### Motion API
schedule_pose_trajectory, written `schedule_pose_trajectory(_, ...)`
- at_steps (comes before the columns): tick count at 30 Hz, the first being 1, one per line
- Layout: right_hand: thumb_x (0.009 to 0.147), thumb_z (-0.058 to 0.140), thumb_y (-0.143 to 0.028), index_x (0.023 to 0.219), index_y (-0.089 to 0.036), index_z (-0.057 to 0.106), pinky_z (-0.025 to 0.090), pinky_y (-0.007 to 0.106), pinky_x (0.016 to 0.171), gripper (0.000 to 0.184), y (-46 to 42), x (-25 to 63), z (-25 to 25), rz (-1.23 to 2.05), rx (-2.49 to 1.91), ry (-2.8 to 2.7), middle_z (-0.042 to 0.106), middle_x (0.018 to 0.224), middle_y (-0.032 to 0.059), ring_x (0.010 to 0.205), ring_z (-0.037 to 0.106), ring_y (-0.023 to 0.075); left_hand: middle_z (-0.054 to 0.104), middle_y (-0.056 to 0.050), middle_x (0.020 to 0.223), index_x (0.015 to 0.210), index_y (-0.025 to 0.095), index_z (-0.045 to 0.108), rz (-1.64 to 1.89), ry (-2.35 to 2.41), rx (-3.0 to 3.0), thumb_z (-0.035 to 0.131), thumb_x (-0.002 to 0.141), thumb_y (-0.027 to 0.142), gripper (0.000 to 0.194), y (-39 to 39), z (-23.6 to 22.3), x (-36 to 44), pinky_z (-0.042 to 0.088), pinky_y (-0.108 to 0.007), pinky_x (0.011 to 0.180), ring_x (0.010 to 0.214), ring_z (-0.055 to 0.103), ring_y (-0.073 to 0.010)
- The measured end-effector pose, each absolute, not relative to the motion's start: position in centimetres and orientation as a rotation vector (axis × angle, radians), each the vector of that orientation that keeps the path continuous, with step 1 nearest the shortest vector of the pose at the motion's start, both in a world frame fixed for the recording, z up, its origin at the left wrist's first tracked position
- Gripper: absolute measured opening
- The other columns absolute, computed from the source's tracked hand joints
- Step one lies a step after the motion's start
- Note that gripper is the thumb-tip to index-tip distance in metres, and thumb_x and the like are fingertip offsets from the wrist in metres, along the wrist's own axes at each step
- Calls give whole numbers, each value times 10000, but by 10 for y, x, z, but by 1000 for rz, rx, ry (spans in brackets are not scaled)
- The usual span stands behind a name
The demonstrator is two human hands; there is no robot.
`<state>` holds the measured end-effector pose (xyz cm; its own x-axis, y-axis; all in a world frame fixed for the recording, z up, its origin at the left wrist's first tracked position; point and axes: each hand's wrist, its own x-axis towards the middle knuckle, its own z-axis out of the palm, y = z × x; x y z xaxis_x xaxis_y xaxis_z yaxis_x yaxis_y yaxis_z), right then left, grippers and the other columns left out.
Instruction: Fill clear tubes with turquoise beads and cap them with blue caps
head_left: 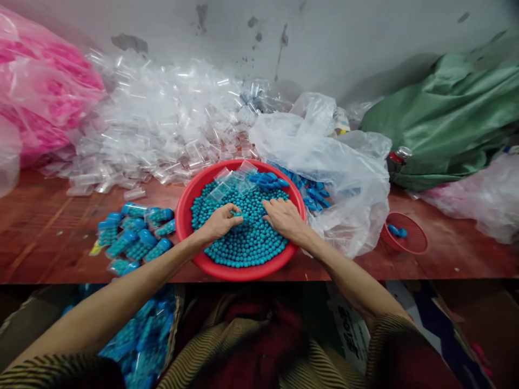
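Note:
A red basin holds a broad layer of round teal beads. On the beads at the basin's far side lie several clear plastic tubes and a small heap of blue caps. My left hand is over the left part of the beads, thumb and fingers pinched together; what sits between them is too small to make out. To its right, my right hand rests on the beads near the basin's right rim, with its fingers extended and somewhat apart.
Left of the basin lie several filled, blue-capped bottles. Behind is a large pile of clear tubes. A clear plastic bag lies beside loose blue caps. Further right are a small red basket and a green sack.

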<state>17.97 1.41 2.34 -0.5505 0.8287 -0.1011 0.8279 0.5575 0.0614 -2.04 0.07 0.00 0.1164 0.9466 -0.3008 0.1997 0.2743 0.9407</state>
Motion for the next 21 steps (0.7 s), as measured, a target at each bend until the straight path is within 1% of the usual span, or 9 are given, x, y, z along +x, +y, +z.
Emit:
schedule_pose_trajectory(2,935,375,-231,1006,-133,588,372,342,772,245,17,175,19,-2,1402,2631,625,990,131,949,545,255,470,74,544,748,166,517,789,1358,1189,648,633,253,194,0,-1,-20,288,-213,513,498,397,-69)
schedule_pose_trajectory(4,948,335,-214,982,-131,600,366,320,760,280,21,174,15,-35,1423,2588,640,972,130,927,563,237,483,69,559,754,171,496,745,1355,1137,644,644,303,227,-2,-2,-21,298,-209,492,495,432,-74)
schedule_pose_trajectory(7,960,335,-299,1124,-174,569,378,282,704,311,24,174,17,-124,1553,2572,659,968,96,867,593,210,534,47,615,777,172,481,702,1315,1059,644,651,378,292,-4,-2,-22,327,-203,481,540,522,-97)
schedule_pose_trajectory(10,965,320,-363,1299,-221,467,401,269,683,391,20,169,24,-168,1664,2665,656,991,82,857,604,204,556,41,638,805,167,491,727,1262,1062,649,648,395,318,-6,0,-23,345,-193,485,566,545,-95)
schedule_pose_trajectory(13,962,308,-261,1366,-165,407,431,289,732,427,14,159,23,-268,1569,2829,635,1002,116,884,590,208,532,60,591,827,166,494,778,1243,1071,659,640,390,335,-8,2,-22,336,-180,461,509,511,-73)
schedule_pose_trajectory(16,925,337,-157,1321,-111,464,447,304,806,418,10,152,15,-632,1423,2986,639,1010,126,909,582,192,551,61,599,863,177,472,792,1220,1062,644,664,429,364,-12,6,-19,342,-180,416,472,534,-86)
schedule_pose_trajectory(18,907,384,-163,1237,-126,550,456,298,806,371,9,151,9,-972,1442,3031,657,983,100,880,593,176,557,59,610,892,179,462,789,1194,1076,629,685,445,376,-16,7,-18,342,-182,379,443,537,-91)
schedule_pose_trajectory(19,902,404,-178,1192,-138,588,466,286,770,346,9,151,7,-1171,1470,3008,666,937,79,826,602,164,556,60,618,911,176,461,798,1181,1092,631,690,437,382,-18,7,-17,343,-179,367,428,527,-84)
schedule_pose_trajectory(21,896,428,-214,1127,-158,630,469,248,652,312,8,152,4,-1568,1528,2878,661,813,32,670,593,130,555,62,645,969,172,457,833,1156,1122,645,693,401,405,-22,8,-16,354,-171,361,416,511,-66)
